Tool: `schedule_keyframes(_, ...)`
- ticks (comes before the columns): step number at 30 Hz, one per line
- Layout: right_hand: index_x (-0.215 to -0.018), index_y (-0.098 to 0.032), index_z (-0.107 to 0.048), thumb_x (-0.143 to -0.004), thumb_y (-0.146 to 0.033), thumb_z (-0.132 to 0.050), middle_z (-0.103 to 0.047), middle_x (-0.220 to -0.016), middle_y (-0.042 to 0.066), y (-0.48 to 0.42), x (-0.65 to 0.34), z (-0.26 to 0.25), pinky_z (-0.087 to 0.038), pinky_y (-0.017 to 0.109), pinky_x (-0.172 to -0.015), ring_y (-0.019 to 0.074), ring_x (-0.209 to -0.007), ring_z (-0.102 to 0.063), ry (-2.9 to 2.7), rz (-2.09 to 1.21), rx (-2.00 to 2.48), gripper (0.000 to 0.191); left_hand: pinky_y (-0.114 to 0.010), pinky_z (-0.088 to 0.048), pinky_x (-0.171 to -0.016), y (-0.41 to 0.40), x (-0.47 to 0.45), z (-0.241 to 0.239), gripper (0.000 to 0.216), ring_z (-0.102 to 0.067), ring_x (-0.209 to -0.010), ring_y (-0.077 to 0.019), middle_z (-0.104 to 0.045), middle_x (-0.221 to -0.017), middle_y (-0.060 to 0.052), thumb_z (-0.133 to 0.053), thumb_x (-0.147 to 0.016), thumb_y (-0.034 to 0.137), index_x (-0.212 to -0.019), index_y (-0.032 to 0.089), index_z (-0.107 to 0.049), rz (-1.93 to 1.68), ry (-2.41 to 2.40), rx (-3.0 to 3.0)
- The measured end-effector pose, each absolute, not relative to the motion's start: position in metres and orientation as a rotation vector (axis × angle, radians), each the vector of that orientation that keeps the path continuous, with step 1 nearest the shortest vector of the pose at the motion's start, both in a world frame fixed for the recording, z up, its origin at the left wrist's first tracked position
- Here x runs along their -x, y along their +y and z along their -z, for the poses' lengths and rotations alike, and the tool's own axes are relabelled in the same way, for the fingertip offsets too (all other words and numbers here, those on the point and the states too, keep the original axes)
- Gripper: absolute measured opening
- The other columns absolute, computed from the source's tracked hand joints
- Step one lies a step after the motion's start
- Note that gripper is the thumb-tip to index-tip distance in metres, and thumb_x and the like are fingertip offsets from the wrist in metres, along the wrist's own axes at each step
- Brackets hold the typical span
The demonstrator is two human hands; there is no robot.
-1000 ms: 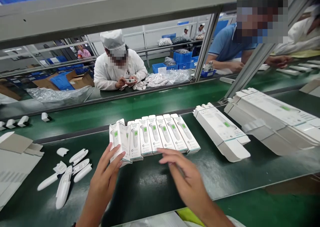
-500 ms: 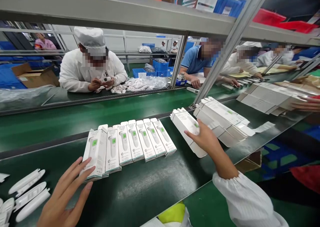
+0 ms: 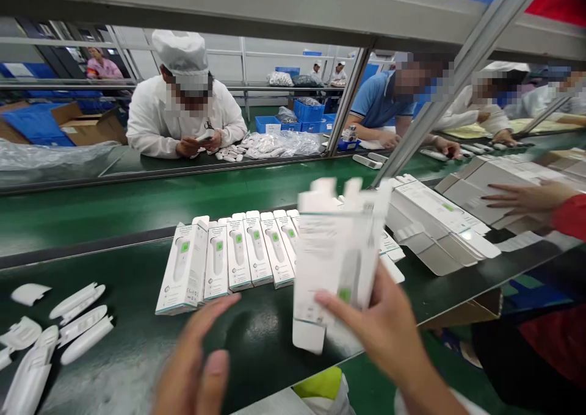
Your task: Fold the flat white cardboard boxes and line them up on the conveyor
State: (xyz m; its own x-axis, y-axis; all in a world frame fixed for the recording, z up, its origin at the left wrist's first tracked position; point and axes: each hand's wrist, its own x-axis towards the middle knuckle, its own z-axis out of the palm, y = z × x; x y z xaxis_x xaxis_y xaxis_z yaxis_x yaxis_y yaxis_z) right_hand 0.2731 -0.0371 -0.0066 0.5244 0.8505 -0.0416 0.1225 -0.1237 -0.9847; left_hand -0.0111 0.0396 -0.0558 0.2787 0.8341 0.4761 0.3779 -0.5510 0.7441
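Note:
My right hand (image 3: 389,323) grips a white folding carton (image 3: 315,262), its thumb across the printed face. The carton's end flaps stick out at top and bottom, and a thermometer with a green display is printed on it. My left hand (image 3: 196,354) is open, slightly blurred, with fingers stretched toward the carton and nothing in it. Just beyond it stands a row of several thermometer boxes (image 3: 217,259), leaning side by side on the dark green bench (image 3: 256,348). The row's right end is hidden behind the held carton.
White plastic casing parts (image 3: 86,339) lie at the left. A stack of flattened cartons (image 3: 434,226) is at the right, near a co-worker's hand (image 3: 531,196). A green conveyor belt (image 3: 137,201) runs behind the boxes. A slanted metal post (image 3: 425,116) rises beyond; other people sit opposite.
My right hand has lifted a carton from beside the stack and brought it left, toward me. My left hand has left the end box and moved right. The view has shifted slightly.

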Motion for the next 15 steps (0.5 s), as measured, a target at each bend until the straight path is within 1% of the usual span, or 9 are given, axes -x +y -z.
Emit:
schedule_keyframes(1,-0.13,-0.028,-0.078,-0.084,-0.06,-0.093,-0.084,-0.12,0.015,-0.042,-0.247,0.011,-0.075,0.057,-0.083,0.0408,-0.104,-0.084,-0.805,-0.953,1.539,0.058,-0.04,-0.07,-0.1,0.029,-0.009,0.051,0.039,-0.079,-0.122,-0.0301,-0.081,-0.134,-0.009,-0.06,-0.11,0.043,-0.145,0.031,-0.073,-1.089,1.042,-2.014)
schedule_keyframes(2,-0.121,-0.026,-0.082,-0.084,-0.064,-0.092,-0.085,-0.116,0.016,-0.046,-0.226,0.015,-0.074,0.058,-0.085,0.0419,-0.102,-0.084,-0.811,-1.061,1.472,0.054,-0.037,-0.071,-0.092,0.02,-0.026,0.047,0.039,-0.082,-0.114,-0.0292,-0.083,-0.128,-0.009,-0.058,-0.111,0.046,-0.145,0.032,-0.073,-1.028,1.053,-1.933)
schedule_keyframes(4,-0.133,-0.03,-0.08,-0.094,-0.066,-0.081,-0.081,-0.135,0.016,-0.052,-0.202,0.02,-0.068,0.059,-0.105,0.0428,-0.124,-0.078,-0.854,-1.174,1.406,0.053,-0.033,-0.071,-0.075,0.01,-0.046,0.042,0.04,-0.083,-0.094,-0.027,-0.085,-0.11,-0.009,-0.052,-0.113,0.05,-0.141,0.032,-0.074,-0.974,1.129,-1.757)
schedule_keyframes(5,-0.143,-0.034,-0.076,-0.098,-0.066,-0.076,-0.077,-0.144,0.014,-0.053,-0.199,0.02,-0.064,0.057,-0.111,0.0425,-0.134,-0.073,-0.892,-1.212,1.374,0.055,-0.032,-0.069,-0.068,0.009,-0.047,0.041,0.041,-0.082,-0.084,-0.0259,-0.085,-0.1,-0.008,-0.05,-0.114,0.053,-0.137,0.031,-0.075,-0.965,1.173,-1.686)
schedule_keyframes(7,-0.154,-0.04,-0.067,-0.102,-0.064,-0.072,-0.072,-0.154,0.012,-0.048,-0.207,0.019,-0.061,0.056,-0.115,0.0412,-0.147,-0.065,-0.952,-1.3,1.287,0.058,-0.031,-0.067,-0.061,0.011,-0.038,0.04,0.041,-0.077,-0.071,-0.0243,-0.081,-0.084,-0.005,-0.051,-0.112,0.058,-0.129,0.031,-0.078,-0.883,1.195,-1.644)
schedule_keyframes(9,-0.158,-0.039,-0.062,-0.096,-0.062,-0.081,-0.07,-0.156,0.013,-0.037,-0.222,0.018,-0.057,0.059,-0.119,0.0417,-0.15,-0.062,-0.978,-1.393,1.064,0.069,-0.03,-0.067,-0.061,0.016,-0.021,0.042,0.039,-0.075,-0.068,-0.0236,-0.079,-0.078,-0.003,-0.058,-0.109,0.061,-0.122,0.032,-0.08,-0.709,1.118,-1.721)
schedule_keyframes(10,-0.16,-0.037,-0.059,-0.09,-0.061,-0.088,-0.07,-0.155,0.015,-0.031,-0.228,0.02,-0.053,0.061,-0.121,0.0421,-0.149,-0.062,-0.976,-1.431,0.911,0.079,-0.03,-0.067,-0.061,0.018,-0.013,0.043,0.038,-0.076,-0.069,-0.0237,-0.079,-0.079,-0.003,-0.061,-0.107,0.062,-0.122,0.033,-0.08,-0.615,1.063,-1.775)
schedule_keyframes(12,-0.16,-0.034,-0.058,-0.077,-0.057,-0.1,-0.071,-0.15,0.015,-0.02,-0.231,0.027,-0.048,0.062,-0.124,0.0414,-0.146,-0.064,-0.94,-1.479,0.672,0.096,-0.032,-0.069,-0.066,0.022,-0.004,0.048,0.041,-0.08,-0.078,-0.025,-0.082,-0.09,-0.005,-0.063,-0.105,0.064,-0.126,0.032,-0.078,-0.519,0.994,-1.868)
schedule_keyframes(15,-0.151,-0.031,-0.067,-0.058,-0.045,-0.113,-0.072,-0.134,0.011,-0.009,-0.22,0.042,-0.048,0.055,-0.124,0.0369,-0.138,-0.066,-0.854,-1.489,0.532,0.104,-0.04,-0.072,-0.083,0.021,-0.004,0.059,0.066,-0.083,-0.106,-0.0318,-0.081,-0.124,-0.014,-0.063,-0.1,0.072,-0.146,0.025,-0.066,-0.658,1.0,-1.994)
